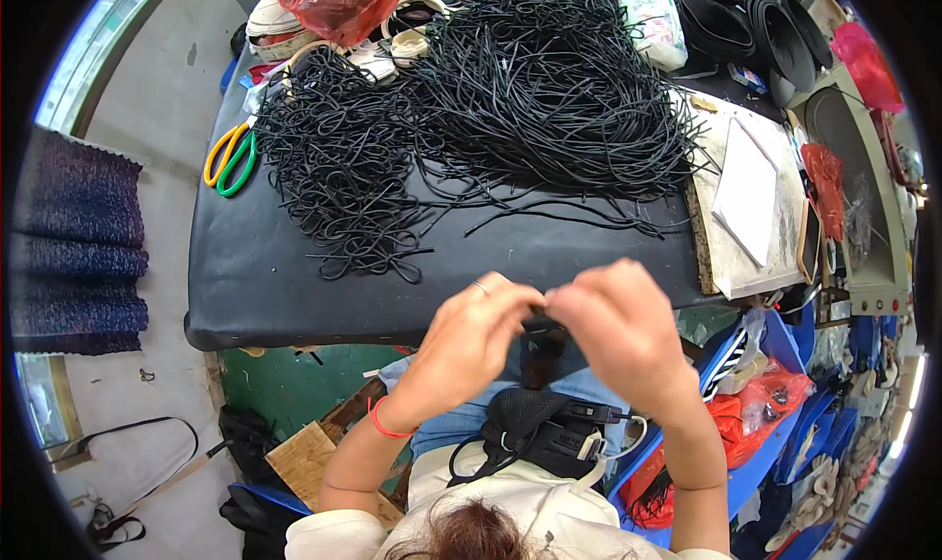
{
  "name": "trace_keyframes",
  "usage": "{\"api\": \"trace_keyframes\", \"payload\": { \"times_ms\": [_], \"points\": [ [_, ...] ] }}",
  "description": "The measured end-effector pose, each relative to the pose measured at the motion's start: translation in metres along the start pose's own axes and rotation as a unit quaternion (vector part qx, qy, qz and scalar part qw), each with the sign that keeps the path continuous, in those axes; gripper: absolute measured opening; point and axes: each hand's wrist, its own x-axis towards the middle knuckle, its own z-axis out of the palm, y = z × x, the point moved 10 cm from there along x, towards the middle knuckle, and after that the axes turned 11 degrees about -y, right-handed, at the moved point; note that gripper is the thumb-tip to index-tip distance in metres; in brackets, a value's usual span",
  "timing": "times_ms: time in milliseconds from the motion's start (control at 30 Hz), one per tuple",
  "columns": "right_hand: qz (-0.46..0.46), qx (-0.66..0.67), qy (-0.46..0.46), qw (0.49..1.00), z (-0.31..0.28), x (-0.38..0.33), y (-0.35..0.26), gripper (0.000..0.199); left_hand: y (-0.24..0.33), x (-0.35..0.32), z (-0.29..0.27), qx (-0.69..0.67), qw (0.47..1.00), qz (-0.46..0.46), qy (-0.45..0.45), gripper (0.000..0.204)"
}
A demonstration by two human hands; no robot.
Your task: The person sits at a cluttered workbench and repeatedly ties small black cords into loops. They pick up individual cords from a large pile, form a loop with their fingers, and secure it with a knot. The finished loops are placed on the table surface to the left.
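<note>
In front of my body, just over the near edge of the black table [294, 305], my left hand [466, 334] and my right hand [628, 330] meet at the fingertips. Both are closed in a pinch. Whatever is between the fingers is too small and hidden to make out; a dark bit shows below them. Beyond my hands lies a big tangled heap of thin black cords [559, 99]. To its left spreads a smaller pile of looped black cords [339, 158]. Some loose cord strands [569, 212] stretch across the table nearest my hands.
Scissors [234, 158] with yellow and green handles lie at the table's left edge. A red plastic bag [339, 1] sits at the back left. On the right are a pale board [775, 256] with white paper [748, 192], black coiled strips [780, 35] and a blue bin [775, 349].
</note>
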Motion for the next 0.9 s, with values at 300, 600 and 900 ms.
{"api": "trace_keyframes", "payload": {
  "times_ms": [300,600,900],
  "points": [
    [0.105,0.196,0.021,0.975,0.028,-0.012,0.024,0.015,-0.025,0.001,0.005,-0.448,0.892,-0.048,0.041,0.022],
    [0.188,0.548,-0.03,0.815,0.069,-0.027,0.037,0.015,-0.033,-0.003,0.002,-0.407,0.906,-0.029,0.117,0.019],
    [0.251,0.355,0.088,0.897,0.05,-0.025,0.045,0.014,-0.024,-0.014,-0.005,-0.345,0.902,0.027,0.258,0.017]
  ]
}}
